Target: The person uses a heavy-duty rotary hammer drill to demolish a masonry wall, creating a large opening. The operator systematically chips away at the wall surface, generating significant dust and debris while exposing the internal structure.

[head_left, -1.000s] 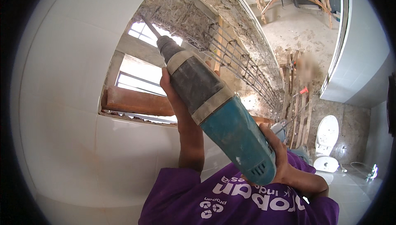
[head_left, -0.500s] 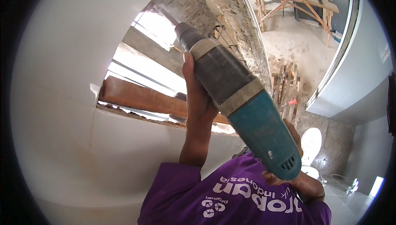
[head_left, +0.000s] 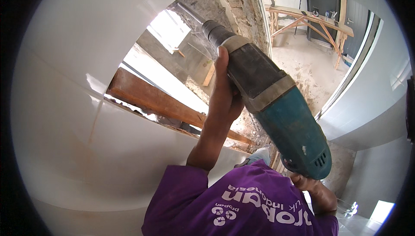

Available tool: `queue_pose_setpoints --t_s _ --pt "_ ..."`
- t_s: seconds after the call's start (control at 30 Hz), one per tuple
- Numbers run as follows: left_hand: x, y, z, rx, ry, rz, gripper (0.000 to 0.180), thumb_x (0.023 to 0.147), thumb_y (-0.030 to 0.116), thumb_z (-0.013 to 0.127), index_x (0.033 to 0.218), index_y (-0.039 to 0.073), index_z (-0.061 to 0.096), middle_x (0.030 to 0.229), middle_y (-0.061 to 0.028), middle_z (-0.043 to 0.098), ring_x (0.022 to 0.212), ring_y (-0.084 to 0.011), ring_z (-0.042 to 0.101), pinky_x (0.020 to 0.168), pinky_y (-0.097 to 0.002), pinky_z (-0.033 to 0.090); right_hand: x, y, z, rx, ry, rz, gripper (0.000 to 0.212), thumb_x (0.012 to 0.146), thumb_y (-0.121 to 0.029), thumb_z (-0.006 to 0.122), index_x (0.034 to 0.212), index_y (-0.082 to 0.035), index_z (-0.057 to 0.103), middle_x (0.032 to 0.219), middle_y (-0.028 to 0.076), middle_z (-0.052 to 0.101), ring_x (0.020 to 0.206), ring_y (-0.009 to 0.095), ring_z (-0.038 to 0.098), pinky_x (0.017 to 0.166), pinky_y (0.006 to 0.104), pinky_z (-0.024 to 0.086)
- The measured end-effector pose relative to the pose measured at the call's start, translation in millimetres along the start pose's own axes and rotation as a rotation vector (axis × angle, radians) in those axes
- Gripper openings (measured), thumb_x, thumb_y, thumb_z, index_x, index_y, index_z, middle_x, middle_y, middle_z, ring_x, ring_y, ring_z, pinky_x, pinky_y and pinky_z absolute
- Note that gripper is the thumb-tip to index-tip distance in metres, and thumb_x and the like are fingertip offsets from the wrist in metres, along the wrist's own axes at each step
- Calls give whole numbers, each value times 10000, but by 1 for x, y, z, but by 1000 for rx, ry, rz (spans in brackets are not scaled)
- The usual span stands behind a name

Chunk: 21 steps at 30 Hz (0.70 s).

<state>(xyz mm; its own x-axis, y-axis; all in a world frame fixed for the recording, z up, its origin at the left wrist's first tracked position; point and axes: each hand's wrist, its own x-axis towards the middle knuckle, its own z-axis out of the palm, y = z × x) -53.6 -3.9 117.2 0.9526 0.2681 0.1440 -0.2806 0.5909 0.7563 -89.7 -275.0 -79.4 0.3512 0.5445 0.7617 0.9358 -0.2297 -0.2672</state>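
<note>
A rotary hammer (head_left: 263,73) with a teal rear housing and a dark grey front slants up to the left in front of me. My left hand (head_left: 225,80) grips it under the front, its thumb along the light collar. At the back end, my right hand (head_left: 304,183) is closed by the handle, mostly hidden beneath the housing. The steel chisel bit (head_left: 190,13) points at a rough grey concrete surface (head_left: 201,0) beyond the opening; whether its tip touches cannot be made out.
A brown wooden beam (head_left: 151,95) crosses the opening beside a smooth white wall (head_left: 65,128). A broken masonry edge (head_left: 237,11) runs along its far side. Farther right stands a wooden trestle bench (head_left: 311,17) near a dark door (head_left: 322,2).
The view has swung. The rotary hammer and my left hand now sit farther right in the picture, with both hands still on the tool. The white toilet is now mostly hidden.
</note>
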Motion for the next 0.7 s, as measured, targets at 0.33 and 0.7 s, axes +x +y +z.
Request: queue_pose_setpoints --t_s 0.33,0.7 --pt "14 -6 6 -46 -57 59 576 911 564 453 1197 65 484 1045 -64 611 953 -143 610 860 -291 507 74 -10 -52 377 -181 301 370 886 -269 501 1160 -22 533 1107 120 609 955 271 623 827 383 507" --pt "25 -10 15 -27 -85 65 613 934 564 380 1284 62 423 1146 -94 558 1081 -217 554 955 -387 463 73 18 -74 625 -101 532 436 869 -351 545 1138 -8 553 1029 123 630 907 260 628 811 385 497"
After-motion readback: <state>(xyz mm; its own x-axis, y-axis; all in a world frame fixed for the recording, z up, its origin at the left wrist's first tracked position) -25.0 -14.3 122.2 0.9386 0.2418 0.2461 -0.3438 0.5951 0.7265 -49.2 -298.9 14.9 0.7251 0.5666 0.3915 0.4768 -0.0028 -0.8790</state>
